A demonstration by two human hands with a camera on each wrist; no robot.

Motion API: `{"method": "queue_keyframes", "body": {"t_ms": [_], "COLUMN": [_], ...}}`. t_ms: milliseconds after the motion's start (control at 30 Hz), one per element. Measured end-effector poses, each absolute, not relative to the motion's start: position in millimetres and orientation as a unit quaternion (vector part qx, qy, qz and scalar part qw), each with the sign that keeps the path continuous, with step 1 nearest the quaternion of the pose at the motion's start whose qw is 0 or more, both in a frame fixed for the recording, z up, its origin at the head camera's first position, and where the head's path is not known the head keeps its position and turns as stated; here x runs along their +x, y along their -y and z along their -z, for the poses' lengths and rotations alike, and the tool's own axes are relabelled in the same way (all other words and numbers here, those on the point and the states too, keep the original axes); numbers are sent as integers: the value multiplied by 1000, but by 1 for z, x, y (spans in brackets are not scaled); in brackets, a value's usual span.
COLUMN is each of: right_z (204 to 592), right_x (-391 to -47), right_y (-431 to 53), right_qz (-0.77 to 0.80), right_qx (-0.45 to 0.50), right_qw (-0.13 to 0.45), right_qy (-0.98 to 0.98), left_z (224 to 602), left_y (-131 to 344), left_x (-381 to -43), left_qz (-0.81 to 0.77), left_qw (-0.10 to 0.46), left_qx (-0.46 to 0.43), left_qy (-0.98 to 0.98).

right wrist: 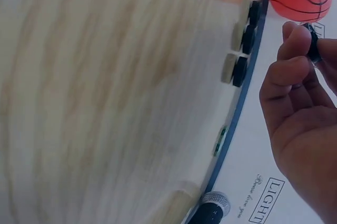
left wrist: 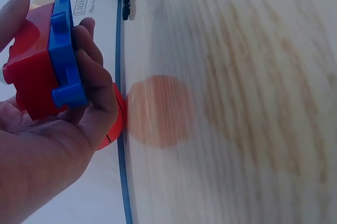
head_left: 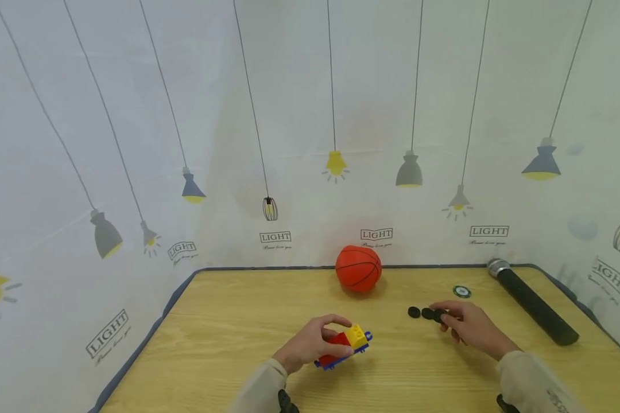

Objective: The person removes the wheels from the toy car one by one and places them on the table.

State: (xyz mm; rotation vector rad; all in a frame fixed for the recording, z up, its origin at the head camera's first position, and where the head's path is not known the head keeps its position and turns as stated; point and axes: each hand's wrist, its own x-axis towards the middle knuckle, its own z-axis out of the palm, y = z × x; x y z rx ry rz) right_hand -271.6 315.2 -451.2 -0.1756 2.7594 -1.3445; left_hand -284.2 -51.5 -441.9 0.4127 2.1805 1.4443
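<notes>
In the head view my left hand (head_left: 306,344) holds a toy block train car (head_left: 358,336) with a red body, a yellow brick on top and a blue base with hooks. The left wrist view shows its red side (left wrist: 37,63) and blue underside (left wrist: 66,50), fingers wrapped around it above the table. My right hand (head_left: 472,330) pinches a small black disc (right wrist: 314,46) between thumb and fingertips, raised over the table in the right wrist view. Close by, several similar black discs (head_left: 414,312) lie in a row on the wood, partly behind the fingers in the head view.
A red toy basketball (head_left: 359,269) sits at the table's back edge. Right of the discs lies a green-rimmed poker chip (head_left: 462,291), and farther right a black microphone (head_left: 534,304). Behind the wooden table (head_left: 227,321) hangs a white sheet (head_left: 299,115) printed with lamps.
</notes>
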Motion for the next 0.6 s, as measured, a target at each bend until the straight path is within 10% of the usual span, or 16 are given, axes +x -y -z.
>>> {"method": "queue_keyframes", "body": {"t_ms": [600], "right_z": [463], "right_x": [-285], "right_y": [-338], "right_qz": [367], "right_qx": [-16], "right_qw": [8], "right_qy": [-930], "left_z": [446], "left_y": [56], "left_x": [-289], "left_qz": [-512], "left_qw": [224], "left_qx": [124], "left_qy": [-820]}}
